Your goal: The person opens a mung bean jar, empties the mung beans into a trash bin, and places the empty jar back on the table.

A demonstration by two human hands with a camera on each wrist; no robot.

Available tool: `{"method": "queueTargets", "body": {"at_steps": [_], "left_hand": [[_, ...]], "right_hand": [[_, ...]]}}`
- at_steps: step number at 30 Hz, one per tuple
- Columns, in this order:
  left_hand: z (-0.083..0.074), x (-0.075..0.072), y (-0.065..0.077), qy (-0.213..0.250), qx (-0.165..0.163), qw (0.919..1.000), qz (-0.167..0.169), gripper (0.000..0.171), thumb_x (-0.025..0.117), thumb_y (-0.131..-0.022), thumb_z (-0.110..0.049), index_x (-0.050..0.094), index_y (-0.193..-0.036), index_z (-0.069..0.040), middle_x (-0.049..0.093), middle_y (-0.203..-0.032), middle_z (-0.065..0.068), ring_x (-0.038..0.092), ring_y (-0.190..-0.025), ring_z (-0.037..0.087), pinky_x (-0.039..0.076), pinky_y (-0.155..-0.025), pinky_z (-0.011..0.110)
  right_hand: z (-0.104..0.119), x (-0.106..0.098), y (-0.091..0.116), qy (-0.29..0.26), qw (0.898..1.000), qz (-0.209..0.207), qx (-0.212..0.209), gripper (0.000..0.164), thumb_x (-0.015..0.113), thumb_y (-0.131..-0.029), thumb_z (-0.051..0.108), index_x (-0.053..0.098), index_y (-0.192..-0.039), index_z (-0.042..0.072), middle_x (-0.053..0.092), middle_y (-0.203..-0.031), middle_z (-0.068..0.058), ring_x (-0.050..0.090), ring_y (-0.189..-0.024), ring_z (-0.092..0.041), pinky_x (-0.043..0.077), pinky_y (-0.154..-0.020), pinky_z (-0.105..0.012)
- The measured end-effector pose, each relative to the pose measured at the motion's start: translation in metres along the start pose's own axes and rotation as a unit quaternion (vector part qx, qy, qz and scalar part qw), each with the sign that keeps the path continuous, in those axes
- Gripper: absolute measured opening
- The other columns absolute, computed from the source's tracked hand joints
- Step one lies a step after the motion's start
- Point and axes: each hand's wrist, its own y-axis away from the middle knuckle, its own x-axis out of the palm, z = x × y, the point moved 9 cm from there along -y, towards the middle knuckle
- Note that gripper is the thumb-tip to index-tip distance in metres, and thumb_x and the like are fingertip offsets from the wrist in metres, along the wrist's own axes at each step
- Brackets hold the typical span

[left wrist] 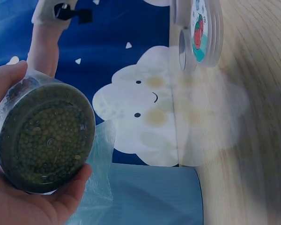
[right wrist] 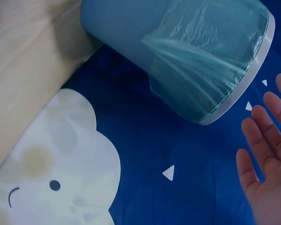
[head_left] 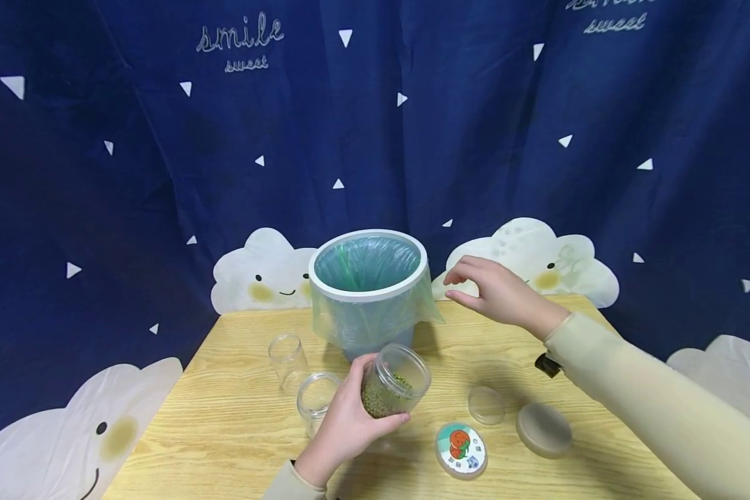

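Note:
A clear plastic jar (head_left: 395, 385), partly filled with green beans, is gripped in my left hand (head_left: 354, 423) and tilted above the table. Its bottom, with the mung-like beans (left wrist: 51, 140) showing through, faces the left wrist view. My right hand (head_left: 487, 288) is raised beside the bin's right side and holds nothing; its fingers are loosely bent in the head view and spread in the right wrist view. The bin (head_left: 375, 333) is blue with a white rim, and a thin green bag (head_left: 331, 323) lines it and hangs over the rim.
Two clear jars, a tall one (head_left: 289, 364) and a wider one (head_left: 319, 396), stand left of my left hand. On the right of the wooden table (head_left: 225, 417) lie a lid with a tomato picture (head_left: 461, 450), a clear disc (head_left: 486, 405) and a brownish round lid (head_left: 544, 430).

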Motion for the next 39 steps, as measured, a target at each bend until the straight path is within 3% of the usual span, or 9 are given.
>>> {"method": "queueTargets", "body": {"at_steps": [8,13,24,32,39], "left_hand": [[0.0,0.002,0.0,-0.006,0.007,0.9999,0.004,0.092,0.096,-0.069,-0.032,0.043,-0.144,-0.024,0.064,-0.133,-0.001,0.061,-0.123,0.021,0.047,-0.103,0.049],[0.0,0.004,-0.001,-0.006,0.011,0.9999,0.009,0.092,0.096,-0.071,-0.033,0.043,-0.144,-0.021,0.065,-0.133,0.0,0.062,-0.122,0.021,0.048,-0.102,0.048],[0.004,0.006,-0.001,-0.003,-0.001,0.9998,0.019,0.092,0.095,-0.072,-0.034,0.042,-0.145,-0.02,0.065,-0.133,0.001,0.062,-0.12,0.02,0.049,-0.101,0.047],[0.004,0.004,0.001,-0.014,-0.004,0.9998,0.016,0.091,0.096,-0.07,-0.031,0.043,-0.144,-0.021,0.065,-0.13,-0.003,0.063,-0.119,0.02,0.05,-0.099,0.046],[0.003,0.004,0.004,-0.024,0.0,0.9996,0.016,0.092,0.096,-0.069,-0.031,0.043,-0.143,-0.022,0.066,-0.129,-0.003,0.064,-0.117,0.019,0.051,-0.099,0.044]], "right_hand": [[-0.005,0.004,-0.017,0.014,0.999,0.028,-0.045,0.015,0.079,-0.092,0.02,0.072,-0.102,0.012,0.068,-0.101,0.0,0.065,-0.091,-0.017,0.054,-0.083,-0.038],[-0.009,0.008,-0.029,0.033,0.997,0.048,-0.055,0.019,0.078,-0.092,0.02,0.07,-0.106,0.009,0.066,-0.104,-0.004,0.066,-0.089,-0.02,0.056,-0.083,-0.04],[-0.015,0.017,-0.051,0.035,0.994,0.097,-0.041,0.023,0.078,-0.093,0.02,0.071,-0.112,0.009,0.068,-0.11,-0.004,0.068,-0.094,-0.019,0.058,-0.084,-0.038],[-0.01,0.018,-0.064,0.077,0.99,0.098,-0.071,0.024,0.078,-0.092,0.028,0.073,-0.107,0.011,0.07,-0.106,-0.005,0.067,-0.089,-0.022,0.056,-0.085,-0.046],[-0.006,0.02,-0.075,0.081,0.987,0.118,-0.076,0.022,0.079,-0.091,0.03,0.074,-0.097,0.009,0.067,-0.101,-0.006,0.065,-0.085,-0.022,0.057,-0.082,-0.043]]}}
